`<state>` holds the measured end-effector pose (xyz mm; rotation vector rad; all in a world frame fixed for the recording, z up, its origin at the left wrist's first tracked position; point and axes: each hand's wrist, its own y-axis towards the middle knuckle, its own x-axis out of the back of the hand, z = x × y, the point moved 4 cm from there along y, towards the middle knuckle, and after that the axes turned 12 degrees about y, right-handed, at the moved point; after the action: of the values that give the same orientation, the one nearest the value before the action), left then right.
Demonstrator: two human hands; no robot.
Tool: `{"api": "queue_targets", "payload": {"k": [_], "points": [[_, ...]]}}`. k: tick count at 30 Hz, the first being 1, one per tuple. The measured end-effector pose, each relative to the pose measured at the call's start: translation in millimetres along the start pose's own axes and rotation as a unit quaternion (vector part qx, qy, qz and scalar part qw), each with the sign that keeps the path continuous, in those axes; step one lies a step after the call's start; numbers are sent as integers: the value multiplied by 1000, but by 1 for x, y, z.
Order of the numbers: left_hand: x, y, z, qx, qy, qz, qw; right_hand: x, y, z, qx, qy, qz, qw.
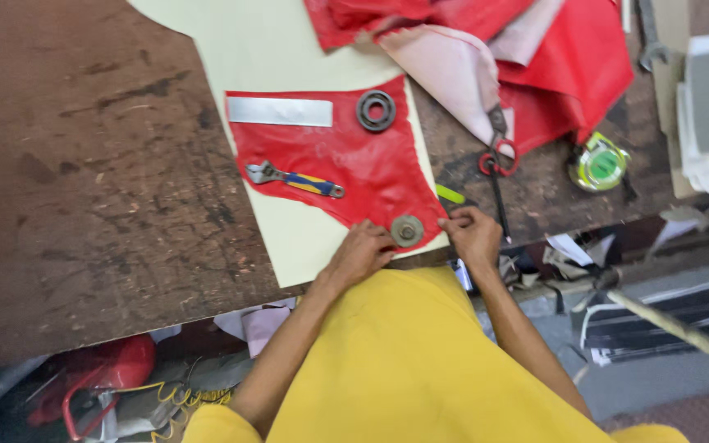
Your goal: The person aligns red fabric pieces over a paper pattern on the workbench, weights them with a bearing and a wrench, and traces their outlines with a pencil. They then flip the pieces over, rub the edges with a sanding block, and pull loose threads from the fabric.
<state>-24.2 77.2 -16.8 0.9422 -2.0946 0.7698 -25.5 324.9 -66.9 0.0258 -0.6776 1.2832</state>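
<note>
Red fabric piece point(354, 160) lies flat on cream pattern sheet point(289, 49) at near edge of brown table point(84, 180). Looks thin, limp, slick-coated; likely slides, so best pinched at edge. Metal strip point(280, 111), ring bearing point(376, 110), wrench point(293, 178), round disc point(407, 230) sit on it as weights. Left hand point(363, 253) fingers curled, pressing lower edge. Right hand point(471, 232) pinches corner. Green-yellow tape measure point(600, 162) sits well to right.

On the cut red vinyl piece point(354, 164): 1 flat silver metal ruler point(280, 111) | 1 blue-and-yellow-handled adjustable wrench point(295, 179) | 2 round weights: dark bearing ring point(376, 111), grey metal disc point(407, 230) | right of it: 1 red-handled scissors point(497, 156) | 1 green tape measure point(599, 162) | 2 bare hands point(363, 253) point(473, 234) at its lower edge
</note>
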Motion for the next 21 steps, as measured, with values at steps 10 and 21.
{"api": "queue_targets", "payload": {"k": [10,21], "points": [[36,-24,30,113,-37,-119,986,-12,13,-1,-106,37,73,991],[89,-50,115,290,112,-305,901,-5,5,52,58,-92,66,992]]}}
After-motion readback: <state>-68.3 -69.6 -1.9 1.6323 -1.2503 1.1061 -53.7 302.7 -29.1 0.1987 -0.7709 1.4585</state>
